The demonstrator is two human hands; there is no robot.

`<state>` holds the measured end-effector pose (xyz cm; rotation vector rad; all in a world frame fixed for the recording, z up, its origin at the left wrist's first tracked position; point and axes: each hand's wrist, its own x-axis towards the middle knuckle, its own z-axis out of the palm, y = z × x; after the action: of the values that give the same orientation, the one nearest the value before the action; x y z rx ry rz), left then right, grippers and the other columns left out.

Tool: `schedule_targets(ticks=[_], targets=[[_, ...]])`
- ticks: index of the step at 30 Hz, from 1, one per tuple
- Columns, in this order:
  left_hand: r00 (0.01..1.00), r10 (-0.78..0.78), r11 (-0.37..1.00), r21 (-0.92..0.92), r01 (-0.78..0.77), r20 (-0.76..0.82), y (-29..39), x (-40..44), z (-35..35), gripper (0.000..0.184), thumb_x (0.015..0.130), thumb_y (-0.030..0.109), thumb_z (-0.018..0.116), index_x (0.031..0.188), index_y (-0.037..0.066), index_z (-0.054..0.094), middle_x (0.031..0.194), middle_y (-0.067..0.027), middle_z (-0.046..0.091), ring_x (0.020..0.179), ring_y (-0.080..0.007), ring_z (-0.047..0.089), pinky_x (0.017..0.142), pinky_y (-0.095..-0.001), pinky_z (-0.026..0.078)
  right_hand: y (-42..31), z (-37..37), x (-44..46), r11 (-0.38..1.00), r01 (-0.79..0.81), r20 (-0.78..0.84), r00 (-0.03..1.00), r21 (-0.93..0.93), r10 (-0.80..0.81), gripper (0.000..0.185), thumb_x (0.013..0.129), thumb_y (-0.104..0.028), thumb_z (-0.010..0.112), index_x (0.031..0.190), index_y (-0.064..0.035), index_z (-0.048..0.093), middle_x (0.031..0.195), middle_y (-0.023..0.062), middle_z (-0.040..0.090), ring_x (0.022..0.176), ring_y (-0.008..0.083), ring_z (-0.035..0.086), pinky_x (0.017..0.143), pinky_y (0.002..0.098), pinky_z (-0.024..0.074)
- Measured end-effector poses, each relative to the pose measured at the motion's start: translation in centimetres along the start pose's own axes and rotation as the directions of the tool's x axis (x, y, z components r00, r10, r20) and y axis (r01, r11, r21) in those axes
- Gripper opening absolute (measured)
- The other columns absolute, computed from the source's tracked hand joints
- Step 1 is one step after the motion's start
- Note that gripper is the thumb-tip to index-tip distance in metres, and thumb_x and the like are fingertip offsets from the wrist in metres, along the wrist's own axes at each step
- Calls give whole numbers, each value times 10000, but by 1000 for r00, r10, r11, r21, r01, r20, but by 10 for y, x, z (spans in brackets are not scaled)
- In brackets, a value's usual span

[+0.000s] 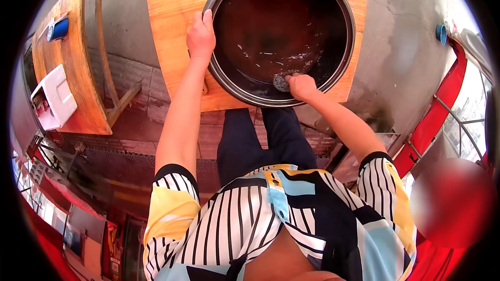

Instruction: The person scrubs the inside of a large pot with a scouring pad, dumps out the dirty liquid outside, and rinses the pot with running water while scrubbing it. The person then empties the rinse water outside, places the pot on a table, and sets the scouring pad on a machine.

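Observation:
A large dark round pot stands on a wooden table, with some shiny wet liquid at its bottom. My left hand is closed on the pot's left rim, thumb pointing up along it. Inside the near right part of the pot, my right hand grips a grey metal scouring pad. The pad is against the pot's lower inner wall. Part of the pad is hidden by my fingers.
The wooden table carries the pot; a brown handle-like piece lies beside it. To the left, another wooden table holds a white foam box and a blue container. A small blue cup-like object is far right.

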<state>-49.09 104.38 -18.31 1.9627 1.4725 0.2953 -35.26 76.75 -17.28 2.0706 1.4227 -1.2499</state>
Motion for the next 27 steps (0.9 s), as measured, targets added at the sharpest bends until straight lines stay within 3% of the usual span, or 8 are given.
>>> schedule_targets(ticks=[2, 4, 7, 10, 14, 18, 22, 27], targets=[[1000, 11, 1000, 3, -11, -4, 0, 2, 0, 347, 915, 387, 396, 830, 63, 487, 703, -250, 573, 675, -454, 538, 582, -529, 404, -7, 24, 32, 948, 169, -180, 976, 269, -123, 238, 789, -129, 480, 991, -97, 601, 997, 198, 596, 867, 362, 595, 770, 423, 474], [999, 33, 999, -9, -34, -22, -3, 0, 4, 340, 917, 372, 400, 823, 59, 493, 687, -241, 570, 655, -448, 538, 574, -522, 402, -11, 28, 47, 938, -10, -403, 901, 346, 158, 251, 781, -94, 546, 1030, -70, 568, 993, 192, 599, 845, 321, 617, 734, 406, 508], [999, 34, 999, -36, -35, -21, -1, 2, 1, 339, 921, 362, 398, 817, 55, 497, 678, -230, 570, 652, -438, 541, 568, -511, 403, -4, 34, 60, 125, -296, 174, 799, 947, 576, 240, 797, -45, 566, 1035, -46, 539, 902, 154, 592, 728, 258, 612, 679, 394, 549], [1000, 21, 998, -51, -21, 0, -1, 2, 0, 340, 923, 365, 394, 821, 56, 494, 678, -229, 570, 652, -438, 540, 566, -509, 403, 12, 18, 57, -553, 162, 239, 779, 817, 580, 175, 868, 1, 473, 1034, -44, 444, 780, 85, 521, 574, 174, 512, 637, 431, 568], [999, 42, 998, -56, -42, -13, 0, 2, -1, 333, 924, 367, 390, 830, 62, 486, 671, -225, 566, 650, -435, 540, 561, -508, 397, 47, -22, 81, -738, 506, 210, 743, 446, 636, 234, 876, 49, 405, 1096, -16, 360, 1031, 190, 480, 886, 404, 543, 792, 548, 508], [1000, 16, 999, -52, -16, 5, 0, 2, -1, 317, 924, 355, 399, 825, 65, 480, 646, -227, 551, 615, -441, 529, 535, -506, 392, 92, -72, 141, -692, 691, 58, 698, 211, 714, 273, 850, 86, 426, 1104, -12, 403, 1052, 172, 500, 952, 369, 544, 816, 526, 501], [1000, 15, 999, -45, -15, 3, 2, 3, 0, 301, 923, 346, 404, 835, 67, 477, 635, -235, 542, 601, -447, 522, 522, -511, 387, 16, -152, 176, -362, 764, -379, 599, 535, 705, 321, 784, 52, 563, 1080, -31, 473, 1026, 106, 537, 890, 273, 562, 802, 397, 477], [999, 34, 999, 6, -34, -37, 1, 4, 2, 301, 917, 354, 410, 822, 74, 466, 626, -242, 546, 594, -450, 527, 504, -524, 385, -96, -127, 191, 543, 483, -696, 652, 687, 300, 392, 690, -107, 658, 1023, 2, 482, 1088, 212, 469, 1002, 394, 482, 854, 403, 411]])
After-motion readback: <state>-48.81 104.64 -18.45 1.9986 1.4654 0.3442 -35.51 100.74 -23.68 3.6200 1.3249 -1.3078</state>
